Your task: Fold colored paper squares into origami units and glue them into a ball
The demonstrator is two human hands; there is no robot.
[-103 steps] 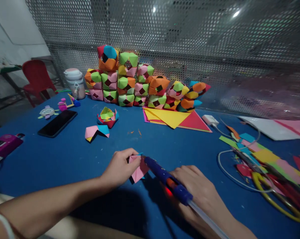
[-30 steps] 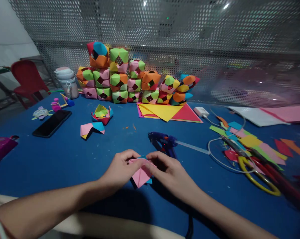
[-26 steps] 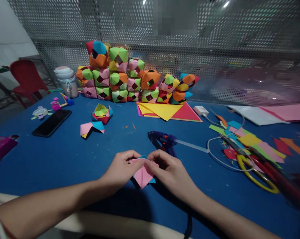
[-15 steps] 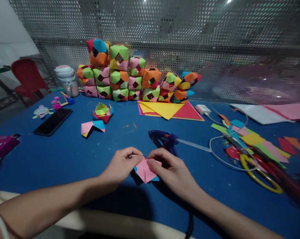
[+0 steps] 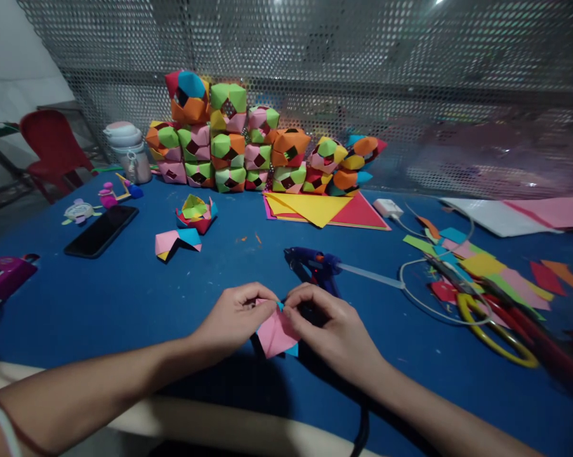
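A small folded pink and blue paper piece (image 5: 275, 333) is pinched between both my hands just above the blue table (image 5: 124, 298). My left hand (image 5: 233, 320) grips its left side with thumb and fingers. My right hand (image 5: 331, 330) pinches its upper right corner. A blue glue gun (image 5: 315, 266) lies on the table just beyond my right hand, with a clear glue stick pointing right.
A stack of coloured paper cubes (image 5: 248, 143) stands at the back by the mesh wall. Folded pieces (image 5: 176, 241), a phone (image 5: 101, 230), paper sheets (image 5: 324, 209), scraps and yellow-handled scissors (image 5: 495, 330) lie around. A white cable (image 5: 424, 304) loops at the right.
The glue gun left my right hand and now lies on the table. My right hand has joined the left on the paper piece, which both hands have turned and pressed slightly.
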